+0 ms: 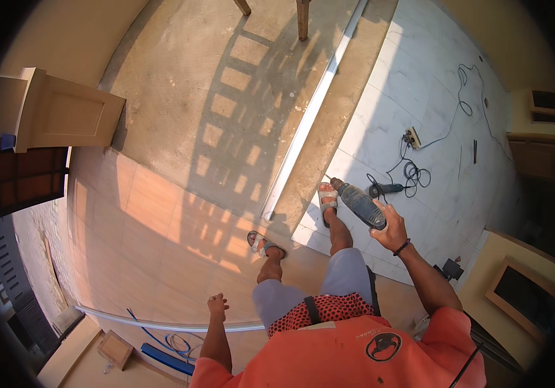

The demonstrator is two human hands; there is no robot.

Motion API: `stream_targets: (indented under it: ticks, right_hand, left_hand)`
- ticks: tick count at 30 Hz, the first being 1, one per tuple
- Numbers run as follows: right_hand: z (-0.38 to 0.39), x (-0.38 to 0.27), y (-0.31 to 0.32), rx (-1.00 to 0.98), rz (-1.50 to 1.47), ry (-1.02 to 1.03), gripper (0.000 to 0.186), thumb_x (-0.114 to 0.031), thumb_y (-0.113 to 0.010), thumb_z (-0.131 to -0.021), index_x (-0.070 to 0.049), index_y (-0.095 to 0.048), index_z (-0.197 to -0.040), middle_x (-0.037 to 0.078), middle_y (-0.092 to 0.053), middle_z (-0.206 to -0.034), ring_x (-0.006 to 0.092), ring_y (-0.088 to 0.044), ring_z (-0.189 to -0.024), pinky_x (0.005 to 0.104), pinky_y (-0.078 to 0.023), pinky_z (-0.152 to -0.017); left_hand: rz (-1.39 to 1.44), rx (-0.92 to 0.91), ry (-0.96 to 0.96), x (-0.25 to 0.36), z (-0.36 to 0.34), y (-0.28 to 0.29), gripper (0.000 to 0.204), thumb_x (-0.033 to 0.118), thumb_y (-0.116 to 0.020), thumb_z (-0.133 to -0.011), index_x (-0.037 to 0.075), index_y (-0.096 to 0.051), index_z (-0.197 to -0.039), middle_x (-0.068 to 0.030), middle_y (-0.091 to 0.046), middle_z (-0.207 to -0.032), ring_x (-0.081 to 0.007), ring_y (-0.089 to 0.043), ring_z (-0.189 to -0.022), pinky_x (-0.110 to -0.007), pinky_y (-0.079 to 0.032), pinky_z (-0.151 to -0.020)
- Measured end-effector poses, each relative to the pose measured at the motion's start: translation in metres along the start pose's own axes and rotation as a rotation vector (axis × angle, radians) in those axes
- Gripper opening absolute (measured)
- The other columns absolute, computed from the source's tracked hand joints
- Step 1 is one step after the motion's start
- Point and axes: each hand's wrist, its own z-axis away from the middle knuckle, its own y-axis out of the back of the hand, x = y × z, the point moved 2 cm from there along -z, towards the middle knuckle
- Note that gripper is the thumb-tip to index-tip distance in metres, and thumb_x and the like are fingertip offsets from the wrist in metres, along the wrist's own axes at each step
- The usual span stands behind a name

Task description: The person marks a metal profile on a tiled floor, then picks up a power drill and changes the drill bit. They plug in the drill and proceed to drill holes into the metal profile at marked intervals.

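Observation:
My right hand (392,226) is wrapped around the rear grip of a dusty dark power drill (359,204). The drill's thin bit points away, up and to the left, above the strip beside my right foot. Nothing shows in my left hand (218,306), which hangs low on the left over the tan tiles with its fingers loosely bent and apart. A long white metal profile (319,107) lies along the floor ahead of my sandals, between rough concrete and a bare strip next to the white tiles.
On the white tiles (371,113) rest a corded angle grinder (387,189) and a power strip (412,137) with tangled cables. Wooden legs (302,19) stand at the far edge. A beige pillar (70,110) rises at left. Blue hose (174,343) lies behind my left arm.

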Motion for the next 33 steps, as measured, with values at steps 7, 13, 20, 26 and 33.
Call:
stream_targets:
  ticks: [7, 13, 20, 26, 33]
  right_hand:
    - [0.054, -0.005, 0.031, 0.090, 0.090, -0.060, 0.076, -0.013, -0.070, -0.061, -0.016, -0.051, -0.135, 0.017, -0.057, -0.102, 0.0393, -0.061, -0.090, 0.0451, -0.053, -0.077]
    - [0.069, 0.032, 0.058, 0.114, 0.074, -0.107, 0.075, -0.012, -0.070, -0.060, -0.013, -0.052, -0.133, 0.016, -0.057, -0.101, 0.0390, -0.061, -0.091, 0.0446, -0.053, -0.077]
    - [0.046, 0.107, 0.109, 0.156, -0.076, -0.163, 0.074, -0.010, -0.070, -0.060, -0.010, -0.052, -0.133, 0.017, -0.060, -0.102, 0.0351, -0.063, -0.095, 0.0429, -0.052, -0.083]
    - [0.022, 0.148, 0.176, 0.172, -0.098, -0.180, 0.073, -0.009, -0.070, -0.061, -0.006, -0.052, -0.132, 0.019, -0.060, -0.109, 0.0361, -0.062, -0.100, 0.0426, -0.051, -0.086]
    - [0.008, 0.172, 0.228, 0.169, -0.087, -0.186, 0.074, -0.009, -0.069, -0.060, -0.005, -0.052, -0.132, 0.019, -0.061, -0.111, 0.0359, -0.062, -0.102, 0.0422, -0.051, -0.088]
  left_hand:
    - [0.160, -0.106, -0.185, 0.034, 0.043, 0.044, 0.040, 0.031, -0.053, -0.093, 0.005, -0.049, -0.122, -0.0158, -0.067, -0.106, -0.0217, -0.066, -0.069, -0.029, -0.042, -0.050]
    - [0.325, -0.134, -0.253, 0.084, 0.104, 0.002, 0.029, 0.025, -0.054, -0.095, 0.003, -0.052, -0.115, -0.0138, -0.067, -0.099, -0.0185, -0.066, -0.065, -0.022, -0.040, -0.044]
    - [0.282, -0.080, -0.141, 0.084, 0.175, -0.072, 0.032, 0.025, -0.053, -0.096, 0.002, -0.050, -0.119, -0.0149, -0.068, -0.102, -0.0196, -0.067, -0.065, -0.025, -0.044, -0.046]
    - [0.299, -0.159, -0.211, 0.104, 0.231, -0.149, 0.037, 0.029, -0.055, -0.095, 0.004, -0.050, -0.121, -0.0150, -0.067, -0.106, -0.0228, -0.067, -0.070, -0.028, -0.048, -0.056]
    - [0.254, -0.216, -0.321, 0.181, 0.303, -0.206, 0.036, 0.026, -0.057, -0.094, 0.001, -0.054, -0.119, -0.0112, -0.068, -0.100, -0.0171, -0.066, -0.069, -0.024, -0.048, -0.060]
